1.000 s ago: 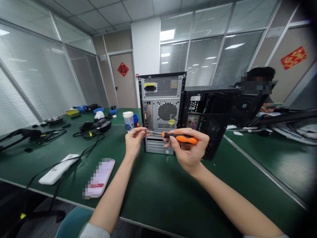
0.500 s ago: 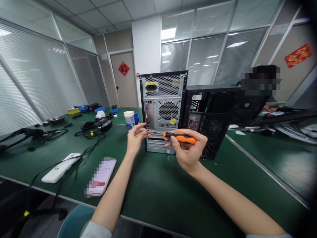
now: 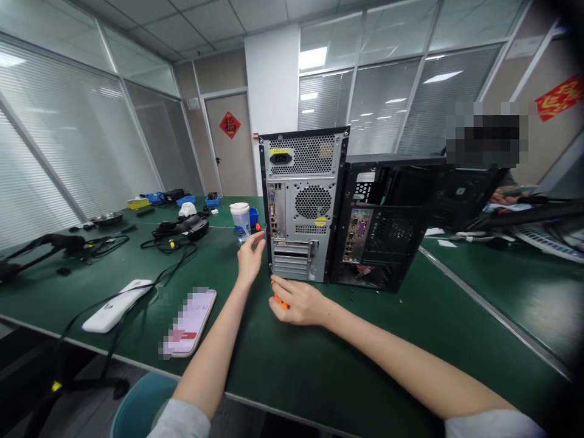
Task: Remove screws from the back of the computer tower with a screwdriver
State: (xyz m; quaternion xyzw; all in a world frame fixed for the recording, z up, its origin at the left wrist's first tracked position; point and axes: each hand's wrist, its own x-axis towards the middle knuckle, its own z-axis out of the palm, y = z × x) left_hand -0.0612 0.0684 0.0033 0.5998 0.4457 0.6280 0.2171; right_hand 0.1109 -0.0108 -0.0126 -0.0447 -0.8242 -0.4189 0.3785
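A computer case point(image 3: 296, 201) stands upright with its rear panel facing me, its fan grille and slot covers showing. My right hand point(image 3: 298, 301) is wrapped round an orange and black screwdriver point(image 3: 280, 301), just in front of the case's lower left corner. The screwdriver's tip points up toward the case's left edge. Beside that edge, at mid height, my left hand point(image 3: 250, 258) has thumb and forefinger brought near each other; whether something small is between them cannot be made out. A second, black case point(image 3: 378, 225) stands close on the right.
A white-lidded cup point(image 3: 240, 220) stands behind my left hand. On the green table's left lie a phone point(image 3: 194, 322), a white power bank point(image 3: 116, 307), black cables and a headset point(image 3: 182, 228). A person's hand point(image 3: 504, 196) shows at the far right.
My right hand has moved left and down with the screwdriver, which has turned from lying level to pointing upward. My left hand has shifted slightly, away from the screwdriver's shaft.
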